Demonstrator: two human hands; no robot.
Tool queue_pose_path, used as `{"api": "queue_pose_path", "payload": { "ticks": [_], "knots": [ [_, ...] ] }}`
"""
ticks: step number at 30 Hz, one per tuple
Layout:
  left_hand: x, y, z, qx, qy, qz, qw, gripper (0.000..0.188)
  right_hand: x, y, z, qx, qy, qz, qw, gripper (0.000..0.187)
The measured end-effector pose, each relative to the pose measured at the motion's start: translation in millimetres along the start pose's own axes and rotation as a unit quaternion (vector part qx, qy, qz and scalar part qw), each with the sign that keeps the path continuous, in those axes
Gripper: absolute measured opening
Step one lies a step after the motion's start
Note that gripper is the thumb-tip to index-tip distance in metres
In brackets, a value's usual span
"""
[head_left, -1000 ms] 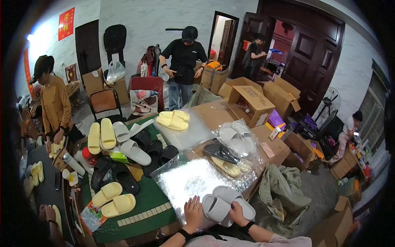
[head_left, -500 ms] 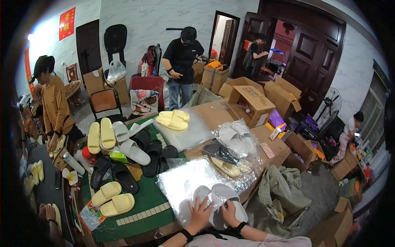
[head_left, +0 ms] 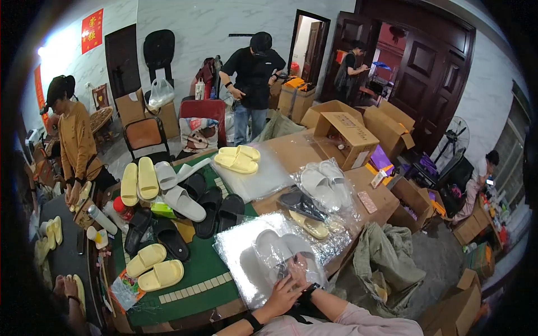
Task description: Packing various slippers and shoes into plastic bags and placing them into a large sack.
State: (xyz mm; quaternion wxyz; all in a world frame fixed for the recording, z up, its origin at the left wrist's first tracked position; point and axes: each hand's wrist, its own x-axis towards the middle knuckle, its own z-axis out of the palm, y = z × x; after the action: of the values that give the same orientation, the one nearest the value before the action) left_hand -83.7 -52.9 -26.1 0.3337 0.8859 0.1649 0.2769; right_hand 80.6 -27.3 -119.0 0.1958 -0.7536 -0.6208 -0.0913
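Grey slippers (head_left: 271, 249) have slid into the clear bag (head_left: 234, 259).

Can't place the right hand (head_left: 300, 273), partly covered by the left hand (head_left: 282, 293), above or beneath the shiny film (head_left: 238, 255)! Can't see all of the grey slippers (head_left: 270, 246), part-hidden under the fingers. Below them, can't follow the left forearm (head_left: 238, 327) past the lower edge. Far left of the fingers, can't trace a co-worker's arm (head_left: 75, 313) into the black rim.
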Motion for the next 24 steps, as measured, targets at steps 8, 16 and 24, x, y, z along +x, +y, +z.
{"api": "queue_pose_path", "payload": {
  "ticks": [8, 16, 24],
  "knots": [
    [-11.5, -14.2, -5.9, 0.230, 0.031, -0.150, 0.961, 0.058, 26.6, -27.3, -40.1, 0.327, 0.078, 0.231, 0.913, 0.019],
    [-28.2, -37.2, -0.2, -0.024, 0.036, -0.370, 0.928, 0.085, 24.9, -42.3, -31.6, 0.310, 0.050, 0.245, 0.918, 0.020],
    [-37.0, -57.4, 20.2, -0.102, -0.030, -0.440, 0.892, 0.092, 38.4, -47.9, -14.6, 0.272, 0.074, 0.264, 0.922, 0.024]
  ]
}}
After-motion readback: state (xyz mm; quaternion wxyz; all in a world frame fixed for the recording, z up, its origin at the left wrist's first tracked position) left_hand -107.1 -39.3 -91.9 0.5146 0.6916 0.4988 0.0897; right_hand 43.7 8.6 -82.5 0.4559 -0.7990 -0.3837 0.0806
